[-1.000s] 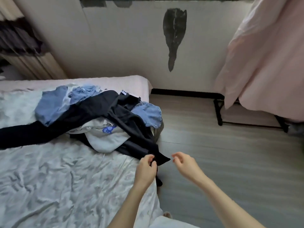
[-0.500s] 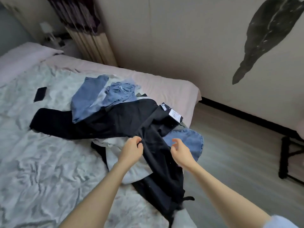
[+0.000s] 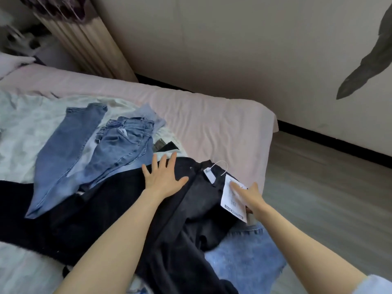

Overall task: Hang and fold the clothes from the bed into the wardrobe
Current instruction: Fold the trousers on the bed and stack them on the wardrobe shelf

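Black trousers [image 3: 191, 209] lay mid-frame on the bed [image 3: 212, 128], across a clothes pile. Left hand [image 3: 164, 178] pressed flat on their waistband, fingers spread straight, gripping nothing. Right hand [image 3: 250, 197], fingers extended, touched the white tag [image 3: 230, 198] at the waistband's right edge; whether the thumb pinched it could not be told. Blue jeans [image 3: 89, 149] lay at left centre, more denim [image 3: 246, 257] at lower right.

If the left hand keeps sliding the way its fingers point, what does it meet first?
Probably the black trousers' waistband edge under the left hand's fingertips, then the small dark item on the pale sheet beyond; depth is uncertain.
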{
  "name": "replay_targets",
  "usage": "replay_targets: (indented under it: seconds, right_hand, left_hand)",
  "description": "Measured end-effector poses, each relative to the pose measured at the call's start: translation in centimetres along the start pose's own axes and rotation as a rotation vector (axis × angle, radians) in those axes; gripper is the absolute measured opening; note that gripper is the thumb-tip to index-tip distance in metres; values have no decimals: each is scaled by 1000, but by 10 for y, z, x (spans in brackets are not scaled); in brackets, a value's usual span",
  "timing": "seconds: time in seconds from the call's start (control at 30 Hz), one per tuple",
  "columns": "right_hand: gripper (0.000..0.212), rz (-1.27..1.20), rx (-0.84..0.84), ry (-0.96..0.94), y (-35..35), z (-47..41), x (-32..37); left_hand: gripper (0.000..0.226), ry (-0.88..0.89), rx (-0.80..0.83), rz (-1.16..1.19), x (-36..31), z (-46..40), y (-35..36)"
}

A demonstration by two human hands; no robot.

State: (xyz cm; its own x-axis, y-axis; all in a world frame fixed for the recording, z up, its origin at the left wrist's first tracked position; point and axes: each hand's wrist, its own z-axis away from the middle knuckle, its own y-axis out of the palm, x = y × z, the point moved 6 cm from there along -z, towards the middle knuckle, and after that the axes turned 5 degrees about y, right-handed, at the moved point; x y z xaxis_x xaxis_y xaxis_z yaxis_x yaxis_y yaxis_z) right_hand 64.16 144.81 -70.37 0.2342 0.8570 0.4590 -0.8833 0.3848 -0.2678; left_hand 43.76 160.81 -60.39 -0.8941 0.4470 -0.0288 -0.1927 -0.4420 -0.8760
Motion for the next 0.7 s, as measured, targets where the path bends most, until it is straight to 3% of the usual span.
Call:
replay_targets:
  seconds: [0.07, 0.13, 0.2, 0.27, 0.43, 0.5, 0.57, 0.7]
  right_hand:
    - [85, -31, -48, 40, 6, -12, -4]
    - [57, -192, -63, 58, 7, -19, -12]
    - [19, -328, -22, 67, 2, -11, -16]
    - [4, -397, -3, 50, -8, 2, -17]
    - [14, -486, -90, -165, -41, 76, -5]
    - [10, -455, -114, -287, -50, 107, 2]
    - [5, -408, -116, -432, -56, 153, 15]
    - [7, -294, -117, -666, -63, 244, 34]
  left_hand:
    - [77, -37, -43, -65, 0, -14, 1]
    - [50, -28, -176, -71, -7, -14, -8]
    - [27, -44, -207, 141, -12, -4, -13]
    - [23, -107, -159, 422, -9, 9, -14]
    - [15, -193, -150, 1139, 6, 92, -31]
    - [15, -197, -171, 1214, 11, 125, -35]
    - [31, -191, -211, 1256, 20, 162, -48]
    - [43, -107, -223, 1211, 27, 234, -79]
